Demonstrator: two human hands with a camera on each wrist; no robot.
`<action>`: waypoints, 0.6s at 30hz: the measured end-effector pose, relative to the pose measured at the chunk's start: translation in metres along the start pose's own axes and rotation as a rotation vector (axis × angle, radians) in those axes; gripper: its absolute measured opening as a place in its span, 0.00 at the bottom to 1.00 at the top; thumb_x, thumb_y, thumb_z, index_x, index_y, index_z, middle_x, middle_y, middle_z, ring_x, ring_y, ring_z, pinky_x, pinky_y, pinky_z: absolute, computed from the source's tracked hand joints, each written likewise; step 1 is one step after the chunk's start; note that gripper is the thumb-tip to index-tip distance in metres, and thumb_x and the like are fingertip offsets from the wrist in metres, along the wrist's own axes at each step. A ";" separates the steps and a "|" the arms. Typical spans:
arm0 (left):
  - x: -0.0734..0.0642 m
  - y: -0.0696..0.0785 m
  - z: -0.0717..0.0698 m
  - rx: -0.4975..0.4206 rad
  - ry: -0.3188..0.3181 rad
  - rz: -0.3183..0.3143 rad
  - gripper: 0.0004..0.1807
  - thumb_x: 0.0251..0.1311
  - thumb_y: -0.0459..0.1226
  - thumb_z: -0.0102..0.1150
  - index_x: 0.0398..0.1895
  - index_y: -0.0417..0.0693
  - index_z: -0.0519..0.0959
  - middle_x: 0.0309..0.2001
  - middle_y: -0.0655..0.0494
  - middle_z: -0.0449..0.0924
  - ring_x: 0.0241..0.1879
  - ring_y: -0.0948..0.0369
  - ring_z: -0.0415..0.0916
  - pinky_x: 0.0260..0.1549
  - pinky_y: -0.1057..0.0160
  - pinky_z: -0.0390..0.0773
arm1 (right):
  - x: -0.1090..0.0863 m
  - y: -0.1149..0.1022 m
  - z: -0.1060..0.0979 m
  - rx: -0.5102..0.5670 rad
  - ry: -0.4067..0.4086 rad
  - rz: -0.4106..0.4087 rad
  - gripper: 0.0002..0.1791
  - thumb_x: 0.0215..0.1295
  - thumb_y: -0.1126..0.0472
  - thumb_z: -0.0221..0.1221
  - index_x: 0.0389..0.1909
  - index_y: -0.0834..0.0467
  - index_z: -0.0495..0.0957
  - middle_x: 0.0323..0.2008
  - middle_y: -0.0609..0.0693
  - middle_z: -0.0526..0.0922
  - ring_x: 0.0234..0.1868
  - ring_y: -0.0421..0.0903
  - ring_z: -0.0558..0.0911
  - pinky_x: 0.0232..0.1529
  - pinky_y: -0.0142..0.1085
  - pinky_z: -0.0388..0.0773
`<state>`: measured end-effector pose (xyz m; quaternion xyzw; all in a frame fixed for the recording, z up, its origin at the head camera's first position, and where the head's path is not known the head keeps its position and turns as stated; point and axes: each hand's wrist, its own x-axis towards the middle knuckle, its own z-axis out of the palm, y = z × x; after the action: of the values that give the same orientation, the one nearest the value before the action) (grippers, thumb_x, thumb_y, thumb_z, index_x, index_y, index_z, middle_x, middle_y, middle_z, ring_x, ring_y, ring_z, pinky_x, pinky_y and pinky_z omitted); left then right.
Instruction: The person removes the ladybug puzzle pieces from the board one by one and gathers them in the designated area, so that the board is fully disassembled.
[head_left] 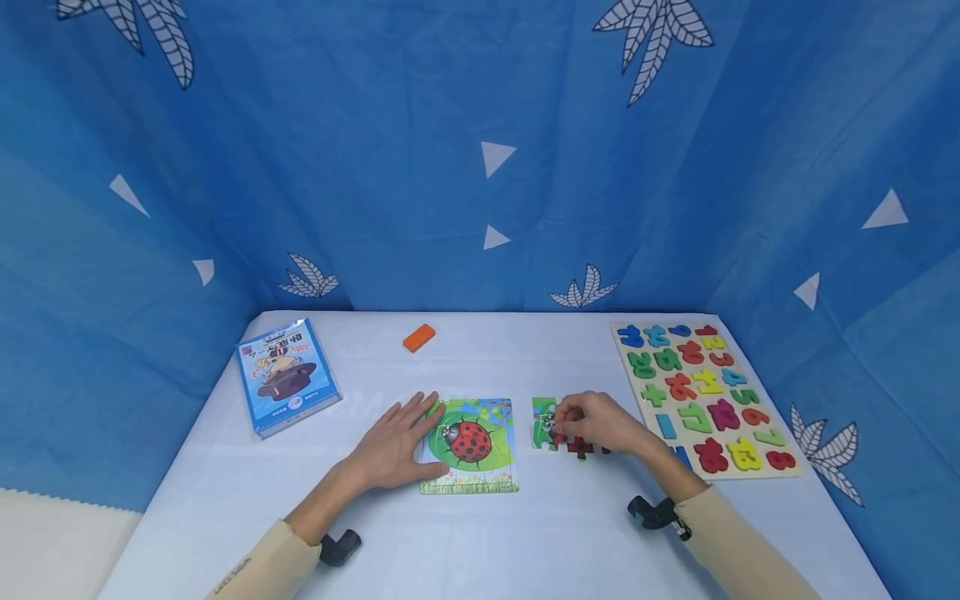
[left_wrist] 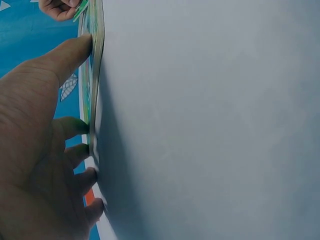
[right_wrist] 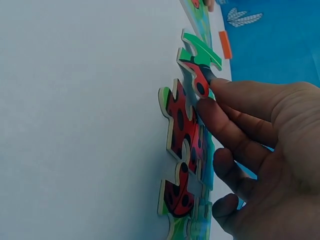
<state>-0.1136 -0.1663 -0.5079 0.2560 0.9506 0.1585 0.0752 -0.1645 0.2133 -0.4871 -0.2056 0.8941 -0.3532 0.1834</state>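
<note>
A square ladybug picture board (head_left: 471,442) lies flat on the table, with my left hand (head_left: 390,446) at its left side. The left fingers are spread, the thumb over the board's lower left and a fingertip at its upper left. To the right, my right hand (head_left: 600,419) pinches a red, black and green puzzle piece (right_wrist: 201,84) between thumb and fingertips. A green piece (right_wrist: 202,50) shows right against it. Below that hand several red ladybug pieces (right_wrist: 178,117) lie close together, partly covered by it in the head view.
A wooden number board (head_left: 660,377) with colourful numerals stands at the right, close to my right forearm. At the back left lies a blue box (head_left: 288,375). An orange block (head_left: 418,337) sits near the table's back edge, with blue curtain (head_left: 420,167) behind.
</note>
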 end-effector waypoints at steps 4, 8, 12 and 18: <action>0.000 0.000 -0.001 0.006 -0.006 -0.002 0.53 0.57 0.69 0.56 0.79 0.49 0.57 0.81 0.51 0.48 0.80 0.48 0.42 0.75 0.41 0.48 | 0.002 -0.001 -0.002 -0.014 -0.013 -0.041 0.03 0.65 0.60 0.67 0.32 0.53 0.83 0.26 0.45 0.83 0.25 0.42 0.75 0.23 0.31 0.70; 0.001 0.000 -0.001 0.011 -0.007 -0.003 0.54 0.57 0.70 0.56 0.79 0.49 0.57 0.81 0.51 0.48 0.80 0.48 0.42 0.75 0.41 0.49 | 0.004 -0.001 -0.003 -0.044 -0.010 -0.065 0.02 0.65 0.60 0.67 0.32 0.52 0.84 0.26 0.43 0.83 0.25 0.41 0.75 0.24 0.31 0.71; 0.001 0.000 -0.001 0.009 -0.007 -0.001 0.54 0.57 0.70 0.56 0.79 0.49 0.57 0.81 0.51 0.48 0.80 0.49 0.42 0.75 0.41 0.49 | 0.006 0.000 -0.002 -0.079 -0.001 -0.067 0.03 0.65 0.60 0.68 0.31 0.51 0.85 0.26 0.41 0.83 0.24 0.40 0.75 0.23 0.32 0.72; 0.001 0.000 -0.001 0.007 -0.006 0.002 0.54 0.57 0.70 0.55 0.79 0.49 0.58 0.81 0.51 0.48 0.80 0.49 0.42 0.75 0.41 0.49 | 0.005 0.001 -0.002 -0.137 0.023 -0.056 0.05 0.64 0.59 0.68 0.29 0.48 0.85 0.25 0.38 0.80 0.32 0.44 0.72 0.32 0.37 0.70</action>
<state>-0.1143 -0.1661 -0.5075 0.2579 0.9506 0.1546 0.0768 -0.1699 0.2122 -0.4873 -0.2383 0.9121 -0.2985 0.1488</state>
